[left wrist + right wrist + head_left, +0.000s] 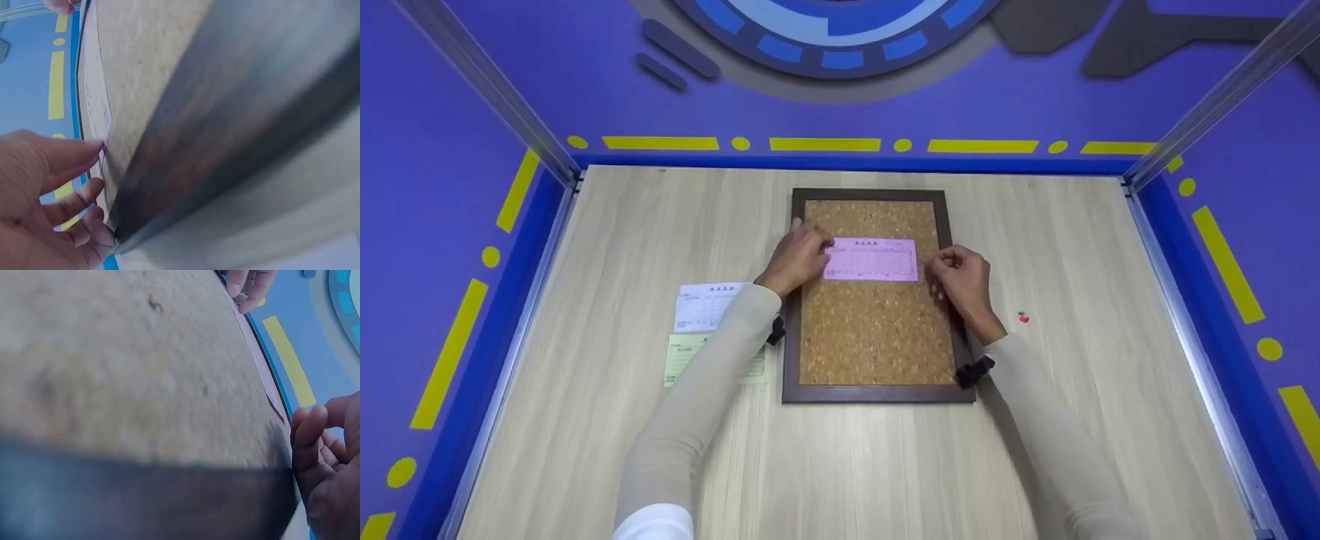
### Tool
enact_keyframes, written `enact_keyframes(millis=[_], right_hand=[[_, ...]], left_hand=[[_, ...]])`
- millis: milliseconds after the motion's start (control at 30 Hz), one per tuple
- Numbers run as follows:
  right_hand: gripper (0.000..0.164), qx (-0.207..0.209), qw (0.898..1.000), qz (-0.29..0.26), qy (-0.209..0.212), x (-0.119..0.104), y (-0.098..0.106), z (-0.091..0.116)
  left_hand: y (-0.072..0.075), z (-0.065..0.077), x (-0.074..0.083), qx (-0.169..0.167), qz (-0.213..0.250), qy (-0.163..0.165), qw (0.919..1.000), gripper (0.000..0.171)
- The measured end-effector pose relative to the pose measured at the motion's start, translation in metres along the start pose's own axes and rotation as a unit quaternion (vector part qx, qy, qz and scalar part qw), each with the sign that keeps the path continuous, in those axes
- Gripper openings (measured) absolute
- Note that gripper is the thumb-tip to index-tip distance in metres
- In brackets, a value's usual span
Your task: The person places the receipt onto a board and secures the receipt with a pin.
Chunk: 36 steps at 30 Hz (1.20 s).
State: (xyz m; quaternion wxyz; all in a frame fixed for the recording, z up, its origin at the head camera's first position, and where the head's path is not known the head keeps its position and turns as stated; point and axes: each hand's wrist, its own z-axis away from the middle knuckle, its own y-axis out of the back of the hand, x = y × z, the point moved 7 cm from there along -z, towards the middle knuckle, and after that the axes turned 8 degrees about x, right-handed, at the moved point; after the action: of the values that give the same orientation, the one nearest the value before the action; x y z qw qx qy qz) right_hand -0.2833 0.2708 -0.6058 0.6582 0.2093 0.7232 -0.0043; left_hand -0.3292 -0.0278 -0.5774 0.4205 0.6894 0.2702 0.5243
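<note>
A corkboard [877, 334] in a dark brown frame lies on the table, with a pink printed form [871, 260] across its upper half. At the form's left edge, my left hand [797, 257] pinches the paper between thumb and fingers. The left wrist view shows the fingertips [97, 147] on that edge, with the other fingers loosely bent by the frame. My right hand [962, 279] hovers over the board's right side, fingers curled just beyond the form's right edge. In the right wrist view its fingertips [318, 416] are bent in; I cannot tell whether they hold something small.
Left of the board lie a white form [701, 309] and a green form [681, 358], both partly under the left sleeve [712, 375]. A small red cherry-shaped piece [1024, 317] lies right of the board. Blue-purple panels [847, 112] wall the table's back and sides.
</note>
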Motion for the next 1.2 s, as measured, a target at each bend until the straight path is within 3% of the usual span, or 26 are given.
enact_keyframes(millis=[100, 267, 800, 1033, 1200], right_hand=[[0.008, -0.003, 1.0, -0.014, 0.013, -0.002, 0.006, 0.002], [0.01, -0.006, 0.999, -0.033, 0.025, -0.005, 0.015, 0.004], [0.014, -0.004, 0.999, -0.036, 0.025, -0.008, 0.036, 0.004], [0.011, -0.009, 0.999, -0.032, 0.014, -0.017, 0.041, 0.011], [0.009, -0.004, 0.999, -0.01, 0.036, -0.037, 0.051, 0.022]], left_hand=[[0.002, -0.001, 0.002, 0.001, -0.03, -0.022, 0.9993, 0.03], [0.004, 0.0, 0.001, -0.004, -0.051, -0.024, 0.9984, 0.031], [0.0, 0.004, -0.009, -0.021, 0.026, -0.008, 0.9994, 0.046], [-0.006, 0.006, -0.012, -0.009, 0.048, -0.025, 0.9985, 0.05], [-0.016, 0.003, -0.019, 0.0, 0.06, -0.046, 0.9972, 0.051]])
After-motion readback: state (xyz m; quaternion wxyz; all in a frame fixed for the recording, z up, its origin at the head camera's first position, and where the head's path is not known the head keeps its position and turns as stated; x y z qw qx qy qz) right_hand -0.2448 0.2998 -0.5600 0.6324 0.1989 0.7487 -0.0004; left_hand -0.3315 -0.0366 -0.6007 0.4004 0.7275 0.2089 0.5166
